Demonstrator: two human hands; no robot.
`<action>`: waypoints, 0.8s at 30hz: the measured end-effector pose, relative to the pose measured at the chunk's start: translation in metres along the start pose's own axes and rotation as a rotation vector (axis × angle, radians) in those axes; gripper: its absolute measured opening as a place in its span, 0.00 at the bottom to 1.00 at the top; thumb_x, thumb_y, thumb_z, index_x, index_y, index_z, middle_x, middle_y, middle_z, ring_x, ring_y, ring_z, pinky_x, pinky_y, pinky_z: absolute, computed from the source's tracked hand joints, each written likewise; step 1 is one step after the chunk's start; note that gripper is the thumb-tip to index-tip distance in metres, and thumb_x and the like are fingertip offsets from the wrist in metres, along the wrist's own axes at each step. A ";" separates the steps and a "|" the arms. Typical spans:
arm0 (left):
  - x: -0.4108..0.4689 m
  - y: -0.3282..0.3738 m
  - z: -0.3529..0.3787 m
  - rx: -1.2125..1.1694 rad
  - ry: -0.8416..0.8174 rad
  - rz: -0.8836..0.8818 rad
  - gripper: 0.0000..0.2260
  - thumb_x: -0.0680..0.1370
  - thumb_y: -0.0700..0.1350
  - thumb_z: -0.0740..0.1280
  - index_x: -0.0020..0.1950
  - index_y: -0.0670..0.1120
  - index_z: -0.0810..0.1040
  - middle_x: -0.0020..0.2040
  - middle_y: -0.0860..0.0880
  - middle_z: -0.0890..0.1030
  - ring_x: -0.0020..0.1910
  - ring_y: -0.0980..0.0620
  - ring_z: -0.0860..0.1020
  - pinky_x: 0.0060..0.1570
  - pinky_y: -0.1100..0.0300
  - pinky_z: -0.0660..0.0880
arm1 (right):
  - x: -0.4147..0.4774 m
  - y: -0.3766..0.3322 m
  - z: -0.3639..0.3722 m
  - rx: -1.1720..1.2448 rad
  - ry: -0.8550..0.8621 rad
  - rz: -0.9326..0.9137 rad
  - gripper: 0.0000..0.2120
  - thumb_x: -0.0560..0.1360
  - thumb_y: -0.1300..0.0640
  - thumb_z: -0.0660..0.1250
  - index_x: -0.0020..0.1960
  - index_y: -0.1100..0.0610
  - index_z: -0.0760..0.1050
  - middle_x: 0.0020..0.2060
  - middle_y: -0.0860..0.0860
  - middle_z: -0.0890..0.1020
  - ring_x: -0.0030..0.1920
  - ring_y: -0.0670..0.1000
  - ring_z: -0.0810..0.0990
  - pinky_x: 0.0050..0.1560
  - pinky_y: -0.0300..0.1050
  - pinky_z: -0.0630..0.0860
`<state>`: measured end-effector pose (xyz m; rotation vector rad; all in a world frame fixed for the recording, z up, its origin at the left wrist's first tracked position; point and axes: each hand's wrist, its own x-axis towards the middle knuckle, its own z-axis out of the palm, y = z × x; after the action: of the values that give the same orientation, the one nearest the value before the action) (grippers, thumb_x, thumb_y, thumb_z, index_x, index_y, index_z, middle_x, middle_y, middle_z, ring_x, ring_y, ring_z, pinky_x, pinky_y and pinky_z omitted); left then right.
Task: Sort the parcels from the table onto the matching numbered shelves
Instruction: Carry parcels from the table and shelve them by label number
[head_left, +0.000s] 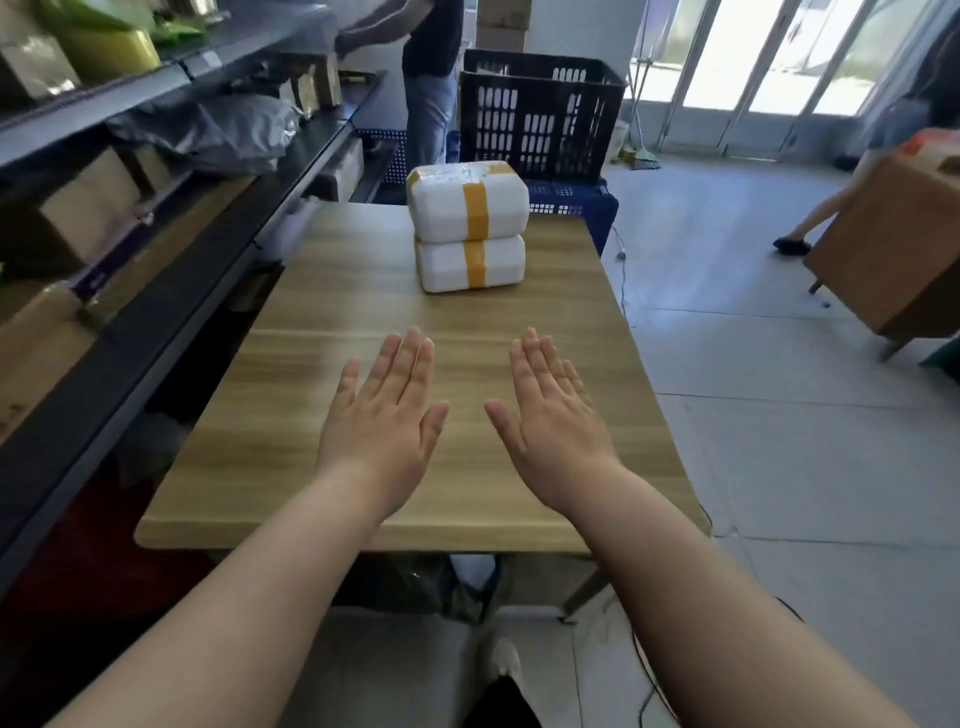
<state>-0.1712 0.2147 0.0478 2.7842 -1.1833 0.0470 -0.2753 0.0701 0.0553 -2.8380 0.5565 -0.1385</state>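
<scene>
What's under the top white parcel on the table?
A second white parcel banded with yellow tape, lying on the wooden table. The upper white parcel covers its top face; no number is visible.

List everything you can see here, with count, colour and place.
top parcel: one, white with yellow tape, stacked on the bottom parcel
bottom parcel: one, white with yellow tape, table's far end
table: one, light wood, centre
shelves: dark, left side, holding brown boxes and grey bags
black crate: one, behind the table
blue crate: one, below the black one
another person: one, dark top, at the shelves' far end
left hand: open, flat over the table
right hand: open, beside it
</scene>
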 end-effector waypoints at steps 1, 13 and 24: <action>0.018 0.000 -0.002 -0.006 0.006 -0.017 0.25 0.80 0.57 0.37 0.71 0.50 0.27 0.71 0.54 0.27 0.70 0.57 0.27 0.73 0.52 0.33 | 0.020 0.007 -0.005 0.005 0.005 -0.017 0.32 0.81 0.41 0.43 0.77 0.56 0.36 0.76 0.50 0.36 0.74 0.45 0.32 0.73 0.42 0.33; 0.147 -0.026 0.014 -0.042 0.052 -0.165 0.28 0.72 0.60 0.28 0.70 0.51 0.28 0.71 0.55 0.29 0.70 0.58 0.27 0.69 0.57 0.29 | 0.218 0.055 -0.011 -0.009 -0.100 -0.131 0.31 0.81 0.42 0.43 0.77 0.56 0.39 0.77 0.50 0.38 0.75 0.47 0.35 0.74 0.43 0.35; 0.216 -0.142 0.025 -0.111 0.044 -0.176 0.31 0.72 0.61 0.30 0.72 0.49 0.33 0.73 0.55 0.34 0.72 0.58 0.32 0.72 0.56 0.33 | 0.402 0.015 0.035 -0.011 -0.161 0.027 0.32 0.82 0.44 0.47 0.77 0.60 0.41 0.77 0.54 0.42 0.76 0.52 0.39 0.75 0.47 0.41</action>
<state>0.0804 0.1544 0.0259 2.7618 -0.8985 0.0262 0.0953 -0.0895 0.0362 -2.8177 0.5616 0.0969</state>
